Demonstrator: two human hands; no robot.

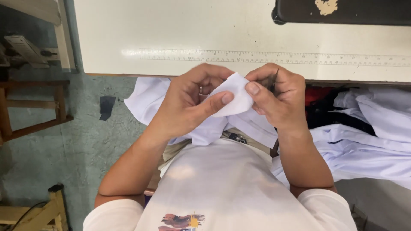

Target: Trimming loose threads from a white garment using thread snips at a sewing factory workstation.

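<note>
left hand (195,100): we pinch the white cloth (233,96)
right hand (276,96): grips it at 3 o'clock
worktop (128,30): at 12 o'clock

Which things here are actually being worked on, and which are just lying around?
In hand: left hand and right hand pinching a corner of the white cloth.

Lying about: pile of white garments, ruler strip on the table, black machine base, wooden frame.

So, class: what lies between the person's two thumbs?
In the head view, a folded piece of white cloth lies between the left hand and right hand, pinched by both.
</note>
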